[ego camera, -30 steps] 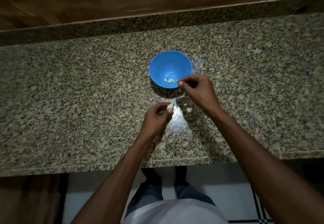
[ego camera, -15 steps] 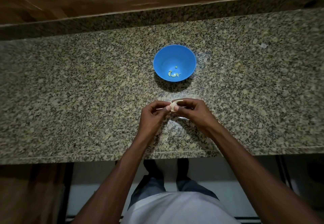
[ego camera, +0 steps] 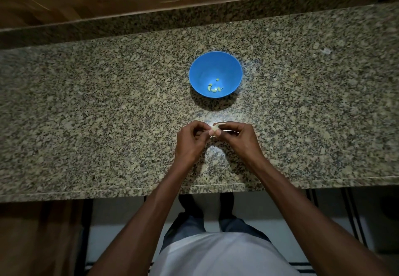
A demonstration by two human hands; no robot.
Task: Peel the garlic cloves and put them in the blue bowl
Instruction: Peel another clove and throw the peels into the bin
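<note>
Granite counter (ego camera: 108,107): right hand (ego camera: 239,139) back from blue bowl (ego camera: 195,74); both hands pinch garlic clove (ego camera: 215,128), left hand (ego camera: 190,141) steadying. Peeling resumes.

A speckled granite counter (ego camera: 108,113) carries a blue bowl (ego camera: 199,71) and, far right, perhaps a peel scrap (ego camera: 326,51).
</note>
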